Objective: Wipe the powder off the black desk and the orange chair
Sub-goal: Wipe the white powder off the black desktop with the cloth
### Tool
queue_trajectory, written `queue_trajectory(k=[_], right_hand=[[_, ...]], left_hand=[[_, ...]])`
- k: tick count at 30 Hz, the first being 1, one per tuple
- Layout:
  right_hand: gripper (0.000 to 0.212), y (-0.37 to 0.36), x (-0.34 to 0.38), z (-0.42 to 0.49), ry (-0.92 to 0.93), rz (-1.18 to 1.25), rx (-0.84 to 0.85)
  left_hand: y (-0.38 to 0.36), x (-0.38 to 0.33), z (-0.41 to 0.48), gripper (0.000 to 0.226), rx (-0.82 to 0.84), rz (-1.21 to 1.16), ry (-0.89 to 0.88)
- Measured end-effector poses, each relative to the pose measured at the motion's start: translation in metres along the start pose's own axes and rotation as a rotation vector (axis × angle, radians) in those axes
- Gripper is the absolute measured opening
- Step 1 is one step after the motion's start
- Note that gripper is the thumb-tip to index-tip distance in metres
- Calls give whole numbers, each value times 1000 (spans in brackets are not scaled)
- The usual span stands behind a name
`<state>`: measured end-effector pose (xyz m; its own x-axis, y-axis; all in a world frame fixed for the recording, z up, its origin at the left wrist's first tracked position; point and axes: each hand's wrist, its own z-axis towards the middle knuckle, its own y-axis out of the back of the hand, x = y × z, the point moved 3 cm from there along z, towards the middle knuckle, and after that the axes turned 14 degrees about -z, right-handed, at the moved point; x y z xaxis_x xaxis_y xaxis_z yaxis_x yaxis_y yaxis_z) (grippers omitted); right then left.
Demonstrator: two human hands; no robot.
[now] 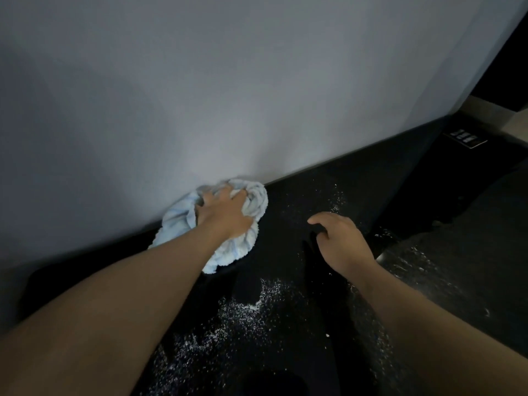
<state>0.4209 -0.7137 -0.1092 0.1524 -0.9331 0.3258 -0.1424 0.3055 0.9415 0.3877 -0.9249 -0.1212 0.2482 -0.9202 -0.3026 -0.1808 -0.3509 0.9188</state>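
Left hand (225, 212) grips the bunched cloth (258, 200), pressing it on the bench (285, 238) at its back edge, against the wall (200, 81). Right hand (340, 241) hovers over the bench, fingers loose, holding nothing. The bench wipe looks barely begun: powder (243, 310) lies thick nearer the front. The next move probably calls for dragging the cloth forward through it. The chair (434, 275), if that is the dusted dark surface at right, waits.

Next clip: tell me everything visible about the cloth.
The cloth is pale blue-white, fluffy like terry, bunched into a rumpled mound. It lies on the black desk at its far edge, against the grey wall. The left hand grips it from above, fingers dug into its folds.
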Motion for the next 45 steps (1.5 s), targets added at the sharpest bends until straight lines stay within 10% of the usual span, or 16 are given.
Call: queue_trajectory(k=[6, 10, 14, 18, 22, 26, 33, 39, 42, 45], right_hand=[[39, 8, -22, 14, -12, -79, -53], [41, 17, -38, 26, -104, -130, -55], [46, 25, -78, 42, -265, -166, -22], [50, 16, -102, 52, -283, -186, 151], [48, 16, -102, 53, -252, -222, 181], [54, 15, -102, 52, -243, -278, 173], [57, 10, -103, 53, -244, -293, 144], [62, 12, -103, 49, -228, -291, 168], [63, 11, -103, 49, -226, -293, 160], [64, 10, -103, 50, -229, -291, 177]], left_hand=[[20, -23, -17, 48, 341, -69, -372], [26, -37, 8, 61, 65, -193, -301], [-16, -41, 1, 66, 45, -19, -126], [-18, -52, -24, 49, 40, 10, -322], [-3, -56, -26, 39, 191, -411, -268], [13, -71, 21, 47, -134, -398, -327], [-22, -103, 29, 61, 5, 28, -248], [-5, -114, -23, 34, 359, -222, -401], [16, -123, 8, 24, 114, -446, -456], [16, -133, 70, 61, -115, -212, -359]])
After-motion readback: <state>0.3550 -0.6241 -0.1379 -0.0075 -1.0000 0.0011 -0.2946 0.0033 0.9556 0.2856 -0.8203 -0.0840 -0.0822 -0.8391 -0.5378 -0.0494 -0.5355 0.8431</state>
